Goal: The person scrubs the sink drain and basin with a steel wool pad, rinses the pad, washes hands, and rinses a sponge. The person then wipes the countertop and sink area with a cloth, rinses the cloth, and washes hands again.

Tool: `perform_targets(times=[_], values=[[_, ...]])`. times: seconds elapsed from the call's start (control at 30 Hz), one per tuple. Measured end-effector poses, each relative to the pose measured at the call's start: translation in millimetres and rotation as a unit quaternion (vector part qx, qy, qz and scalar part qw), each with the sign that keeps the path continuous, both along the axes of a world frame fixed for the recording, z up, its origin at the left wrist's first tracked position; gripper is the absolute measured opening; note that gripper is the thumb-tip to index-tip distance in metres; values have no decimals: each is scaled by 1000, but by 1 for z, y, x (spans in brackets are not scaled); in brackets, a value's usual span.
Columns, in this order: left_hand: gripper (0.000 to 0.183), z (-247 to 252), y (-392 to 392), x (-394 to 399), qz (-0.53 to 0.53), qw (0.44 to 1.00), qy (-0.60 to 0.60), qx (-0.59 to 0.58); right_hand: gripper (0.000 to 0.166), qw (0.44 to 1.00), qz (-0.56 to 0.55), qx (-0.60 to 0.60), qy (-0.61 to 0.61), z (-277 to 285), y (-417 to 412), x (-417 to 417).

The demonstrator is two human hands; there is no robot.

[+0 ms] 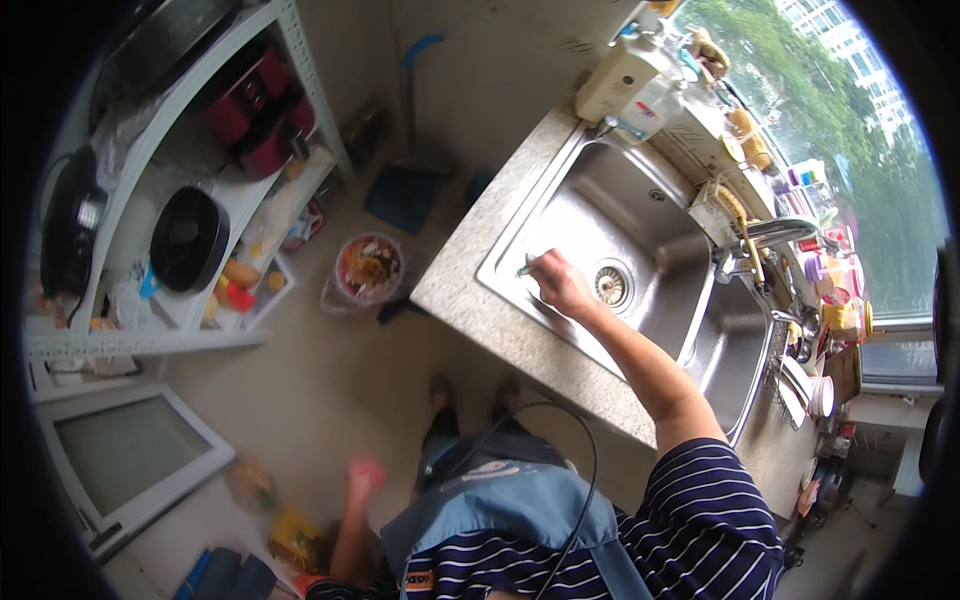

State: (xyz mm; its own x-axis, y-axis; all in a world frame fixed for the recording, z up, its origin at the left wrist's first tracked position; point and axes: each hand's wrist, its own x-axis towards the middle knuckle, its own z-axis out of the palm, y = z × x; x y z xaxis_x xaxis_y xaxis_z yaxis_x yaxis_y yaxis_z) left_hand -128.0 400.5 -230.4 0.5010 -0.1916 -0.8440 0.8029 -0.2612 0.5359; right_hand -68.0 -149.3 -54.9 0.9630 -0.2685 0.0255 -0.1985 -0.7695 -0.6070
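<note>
My right hand reaches over the near left part of a stainless steel sink basin, fingers closed on a small green item. Most of that item is hidden by the fingers, so its kind is unclear. The round drain strainer lies just to the right of this hand. My left hand hangs low at my left side, over the floor and blurred. A bright pink patch shows at its fingers; whether it is a held thing cannot be told.
Speckled stone countertop borders the sink. A chrome faucet stands at a second basin. Bottles crowd the back corner. On the floor sits a lined waste bucket, near a blue dustpan. White shelving lines the left.
</note>
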Motion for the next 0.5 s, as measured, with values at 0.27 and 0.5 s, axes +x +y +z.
perform_targets(times=[0.27,0.5], values=[[18,2,5,-1,-20,998,11,59,21,919,-380,1,-109,-33,-119,54],[15,29,17,-15,-47,995,10,83,21,901,-424,-64,-62,-36,-123,118]])
